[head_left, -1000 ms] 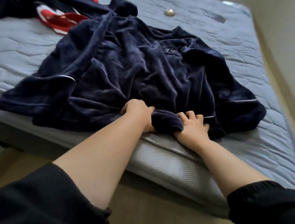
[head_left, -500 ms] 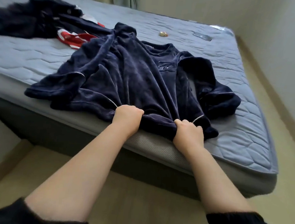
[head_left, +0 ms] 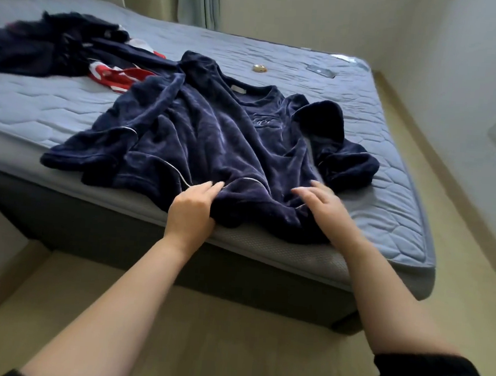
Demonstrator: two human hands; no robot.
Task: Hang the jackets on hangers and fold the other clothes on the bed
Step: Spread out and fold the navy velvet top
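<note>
Fingers [head_left: 211, 186] of the left hand [head_left: 191, 210] are curled round the hem of a navy velour top [head_left: 203, 131], spread at the near edge of the bed [head_left: 54, 107]; those of the right hand [head_left: 325, 205] are laid straight on it.

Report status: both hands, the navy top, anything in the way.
Left hand grips the navy top at its hem. Right hand open over the hem, blurred. Top crumpled, unfolded, at bed edge. Clothes pile crowds its far left.
</note>
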